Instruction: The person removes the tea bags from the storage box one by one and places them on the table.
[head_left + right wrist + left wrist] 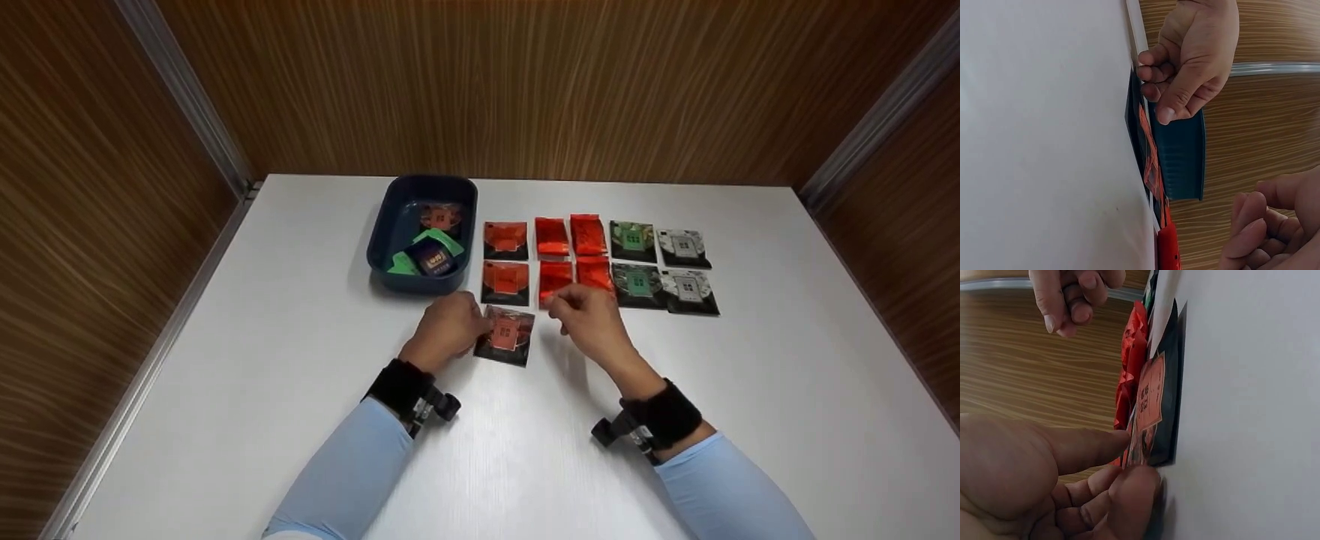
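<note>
In the head view my left hand [448, 328] is at the left edge of a black sachet with a reddish label [506, 337], thumb over its top side. The left wrist view shows the sachet's near edge [1154, 399] between my thumb and fingers, close to the tabletop. My right hand [592, 319] hovers to the right of that sachet, its fingers loosely curled with nothing in them. Beneath its fingertips lie shiny red packets [555, 279], partly hidden. Two orange-labelled sachets [505, 282] lie in a column just beyond the held one.
A dark blue bin [379, 259] at the back left holds a red-labelled sachet, green packets and a dark packet [433, 257]. To the right lie green-labelled sachets [637, 283] and white-labelled sachets [688, 289] in two rows. Wooden panels [480, 90] enclose the white table [225, 337].
</note>
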`<state>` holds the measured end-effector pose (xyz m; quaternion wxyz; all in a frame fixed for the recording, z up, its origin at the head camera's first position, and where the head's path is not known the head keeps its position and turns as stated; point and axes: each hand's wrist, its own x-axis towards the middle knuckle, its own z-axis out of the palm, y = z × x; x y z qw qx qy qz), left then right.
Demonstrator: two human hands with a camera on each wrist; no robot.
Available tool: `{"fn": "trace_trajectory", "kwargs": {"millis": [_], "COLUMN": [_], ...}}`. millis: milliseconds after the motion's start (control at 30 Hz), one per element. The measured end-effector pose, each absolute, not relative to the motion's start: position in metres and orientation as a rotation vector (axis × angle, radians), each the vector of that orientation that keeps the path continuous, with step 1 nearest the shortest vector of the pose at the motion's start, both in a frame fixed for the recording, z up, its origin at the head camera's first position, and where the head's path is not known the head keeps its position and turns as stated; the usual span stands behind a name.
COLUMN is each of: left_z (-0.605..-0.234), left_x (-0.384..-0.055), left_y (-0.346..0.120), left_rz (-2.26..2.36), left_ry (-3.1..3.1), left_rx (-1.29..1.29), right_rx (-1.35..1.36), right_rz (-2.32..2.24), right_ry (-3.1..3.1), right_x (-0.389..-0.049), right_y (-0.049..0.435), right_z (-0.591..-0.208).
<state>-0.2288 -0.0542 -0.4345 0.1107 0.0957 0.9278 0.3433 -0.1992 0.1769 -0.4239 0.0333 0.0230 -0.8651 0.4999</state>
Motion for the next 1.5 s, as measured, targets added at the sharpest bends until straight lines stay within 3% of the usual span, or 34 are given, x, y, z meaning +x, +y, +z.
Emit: {"fn": "trace_trajectory", "kwargs": {"millis": [233, 667, 900, 1233, 1500], "left_z": [-0.438, -0.435, -0.409, -0.343, -0.347], "left_x": [-0.219, -0.22, -0.224, -0.287, -0.338], "left_y": [-0.045, -0.044, -0.052, -0.082, -0.095], "left_rz": [0.878, 0.872, 1.003, 1.134, 0.97], "left_ry": [2.769, 2.788, 2.79, 2.933, 3.075], "left_rx": [0.606, 0.516, 0.409, 0.264, 0.232], "right_rx": [0.075, 0.074, 0.096, 0.293, 0.361], "right_rz": [1.551, 1.565, 1.533, 1.356, 1.148], "right_ry": [-2.665, -2.658, -2.696, -2.716, -2.755], "right_x": [-0.199, -0.198, -0.201, -0.217, -0.224], "right_y": [0.177, 0.178, 0.174, 0.156, 0.134], "right_z": [-0.423, -0.423, -0.422, -0.387, -0.381]}}
